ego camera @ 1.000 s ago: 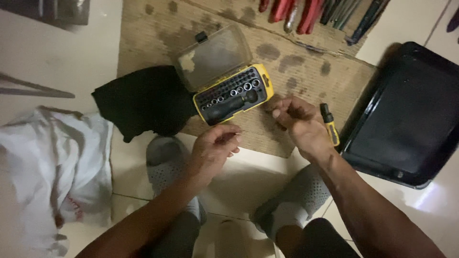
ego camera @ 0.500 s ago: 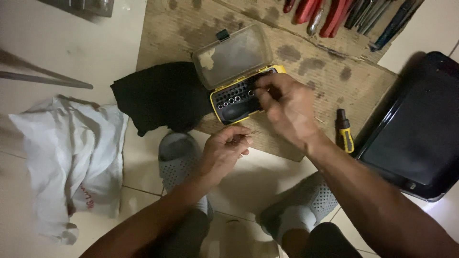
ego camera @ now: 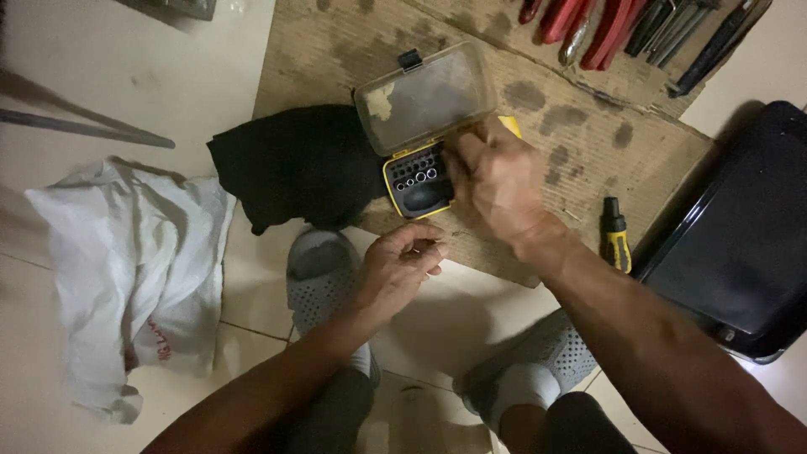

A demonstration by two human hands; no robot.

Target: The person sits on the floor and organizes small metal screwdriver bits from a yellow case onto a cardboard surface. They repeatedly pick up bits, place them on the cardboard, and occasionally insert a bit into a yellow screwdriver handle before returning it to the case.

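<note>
- Compared with a second ago, the right hand has left the bare cardboard beside the screwdriver and now lies over the bit case; half a second ago it was already there, and it has since settled lower over the right half of the tray.
- The right hand is palm down, fingers curled onto the tray. Whether the fingertips pinch a bit cannot be told, since the hand hides them.
- The left hand has stayed near the front edge of the cardboard, just short of the case. Its fingers are curled loosely inward, thumb meeting the fingertips; anything small held there is too hidden to make out.
- The bit case is yellow with a black insert and sits on the cardboard, touching the black cloth to its left. Its clear lid is swung open and stands up behind the tray.
- In the visible left part of the tray is a row of small round sockets, with a dark rounded piece below them. The rest of the tray is under the right hand.
- The screwdriver, black and yellow, lies on the cardboard just beside the right wrist, apart from it.
- A black tray rests at the right edge of the cardboard; its contents do not show.
- A white plastic bag lies crumpled on the floor, well left.
- Red-handled and dark-handled tools lie along the top of the cardboard.
- Two grey slippers sit below the hands.
</note>
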